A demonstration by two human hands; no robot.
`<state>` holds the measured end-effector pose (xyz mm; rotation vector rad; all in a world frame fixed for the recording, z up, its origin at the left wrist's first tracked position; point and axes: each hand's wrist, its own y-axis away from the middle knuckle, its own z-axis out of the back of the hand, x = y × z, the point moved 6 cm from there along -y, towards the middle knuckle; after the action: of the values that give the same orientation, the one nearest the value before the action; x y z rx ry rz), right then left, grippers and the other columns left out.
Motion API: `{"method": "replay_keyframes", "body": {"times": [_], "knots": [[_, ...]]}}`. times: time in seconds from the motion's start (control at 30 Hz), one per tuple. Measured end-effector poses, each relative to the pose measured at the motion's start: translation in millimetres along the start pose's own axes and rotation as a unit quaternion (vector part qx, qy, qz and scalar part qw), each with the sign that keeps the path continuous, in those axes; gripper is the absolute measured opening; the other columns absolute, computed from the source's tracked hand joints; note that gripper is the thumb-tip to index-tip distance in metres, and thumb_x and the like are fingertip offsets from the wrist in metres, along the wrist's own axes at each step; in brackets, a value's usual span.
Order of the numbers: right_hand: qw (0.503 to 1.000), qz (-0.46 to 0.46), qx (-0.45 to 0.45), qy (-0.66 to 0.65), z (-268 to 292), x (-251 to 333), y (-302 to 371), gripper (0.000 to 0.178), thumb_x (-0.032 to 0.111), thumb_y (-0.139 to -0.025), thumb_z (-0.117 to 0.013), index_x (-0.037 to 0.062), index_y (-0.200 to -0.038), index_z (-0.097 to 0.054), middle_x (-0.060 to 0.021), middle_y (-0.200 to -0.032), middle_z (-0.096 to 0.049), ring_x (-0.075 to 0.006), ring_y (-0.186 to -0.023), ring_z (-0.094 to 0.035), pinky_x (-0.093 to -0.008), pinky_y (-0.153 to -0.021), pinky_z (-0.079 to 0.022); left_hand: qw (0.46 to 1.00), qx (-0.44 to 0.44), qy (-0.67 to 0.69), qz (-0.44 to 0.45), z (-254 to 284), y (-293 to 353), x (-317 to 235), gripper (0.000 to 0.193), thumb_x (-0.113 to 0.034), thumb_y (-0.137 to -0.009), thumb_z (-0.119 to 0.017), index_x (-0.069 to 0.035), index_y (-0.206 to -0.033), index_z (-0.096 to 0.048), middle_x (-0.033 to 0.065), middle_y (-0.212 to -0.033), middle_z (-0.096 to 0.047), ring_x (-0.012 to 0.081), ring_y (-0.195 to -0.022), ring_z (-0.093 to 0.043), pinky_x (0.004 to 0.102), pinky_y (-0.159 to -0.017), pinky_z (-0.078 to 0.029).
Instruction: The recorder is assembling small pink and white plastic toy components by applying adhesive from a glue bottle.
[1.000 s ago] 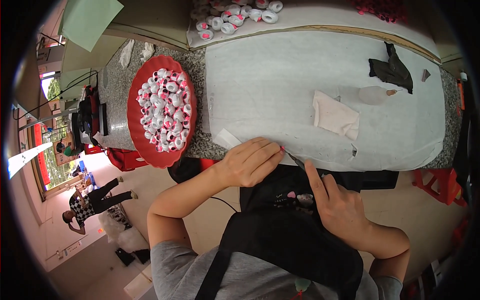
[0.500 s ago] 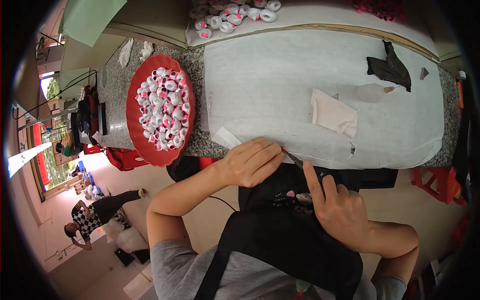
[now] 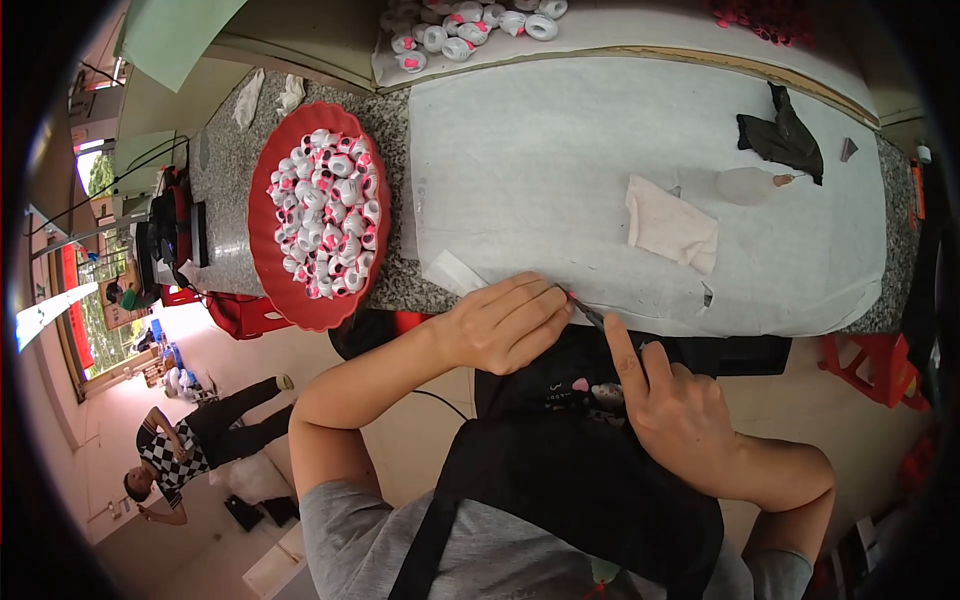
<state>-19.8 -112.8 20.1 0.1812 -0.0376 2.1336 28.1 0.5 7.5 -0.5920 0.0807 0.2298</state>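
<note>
Over the near edge of the paper-covered bench, my left hand [image 3: 508,322] is closed with its fingertips pinched together. A bit of pink [image 3: 570,296] shows at those fingertips, mostly hidden by the fingers. My right hand [image 3: 675,415] grips a thin, dark pointed tool [image 3: 592,317], index finger stretched along it. The tool's tip meets the pink bit; its exact kind is too small to make out. Left of my hands, a red scalloped bowl [image 3: 262,225] holds many small white ring-like pieces [image 3: 325,205] with pink and black marks.
White paper [image 3: 530,150] covers the bench. On it lie a cream cloth [image 3: 672,225], a translucent bottle [image 3: 742,186] and a crumpled black cloth [image 3: 785,138]. More white-and-pink pieces [image 3: 470,30] sit on the shelf behind. At far left another person [image 3: 180,445] stands; a red stool [image 3: 870,370] is at right.
My left fingertips and the tool tip have shifted very slightly right, still together. The other person at far left has changed stance, legs now apart.
</note>
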Motion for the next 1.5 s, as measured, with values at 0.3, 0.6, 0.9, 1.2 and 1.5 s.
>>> {"method": "replay_keyframes", "body": {"times": [0.3,0.6,0.9,1.2,1.5], "knots": [[0.999,-0.008,0.033,-0.002,-2,1,1,0.06,0.002,-0.059,-0.048,-0.0024,-0.117,-0.037,-0.0029,-0.061,-0.032,-0.0077,-0.038,-0.035,-0.0212,-0.031,-0.032,1.0,0.005,-0.001,0.009,1,1,1,0.015,-0.003,-0.056,-0.058,0.003,-0.07,-0.056,0.0109,-0.074,-0.055,0.0208,-0.065,-0.055,0.0289,-0.061,-0.049],[0.999,0.014,-0.009,0.04,-4,2,1,0.053,0.007,-0.062,-0.049,-0.0004,-0.114,-0.043,-0.0003,-0.056,-0.03,-0.0052,-0.035,-0.028,-0.0176,-0.027,-0.026,1.0,0.002,0.001,0.008,0,1,0,0.016,-0.003,-0.056,-0.058,0.003,-0.07,-0.056,0.0109,-0.074,-0.055,0.0209,-0.065,-0.055,0.0295,-0.062,-0.049],[1.0,0.004,-0.008,-0.016,-4,-1,1,0.054,0.007,-0.061,-0.05,-0.0006,-0.114,-0.042,-0.0009,-0.057,-0.03,-0.0053,-0.035,-0.03,-0.0177,-0.028,-0.027,1.0,0.006,-0.001,0.014,0,2,0,0.017,-0.004,-0.057,-0.057,0.004,-0.072,-0.057,0.011,-0.074,-0.054,0.021,-0.065,-0.055,0.0292,-0.062,-0.049],[1.0,-0.011,-0.012,-0.002,-7,2,4,0.056,0.008,-0.06,-0.05,-0.0006,-0.115,-0.041,-0.0007,-0.058,-0.031,-0.0051,-0.036,-0.032,-0.0175,-0.029,-0.029,1.0,0.003,0.007,0.028,2,1,2,0.015,-0.003,-0.057,-0.058,0.003,-0.071,-0.057,0.0104,-0.073,-0.054,0.0209,-0.064,-0.056,0.0292,-0.061,-0.049],[0.998,-0.039,-0.045,-0.004,-21,1,16,0.057,0.004,-0.06,-0.049,0.0004,-0.116,-0.04,-0.0008,-0.058,-0.03,-0.0054,-0.035,-0.033,-0.0181,-0.029,-0.031,0.999,0.007,0.0,0.039,1,1,1,0.016,-0.004,-0.057,-0.058,0.002,-0.072,-0.057,0.0096,-0.074,-0.054,0.021,-0.064,-0.056,0.0292,-0.061,-0.049]]}}
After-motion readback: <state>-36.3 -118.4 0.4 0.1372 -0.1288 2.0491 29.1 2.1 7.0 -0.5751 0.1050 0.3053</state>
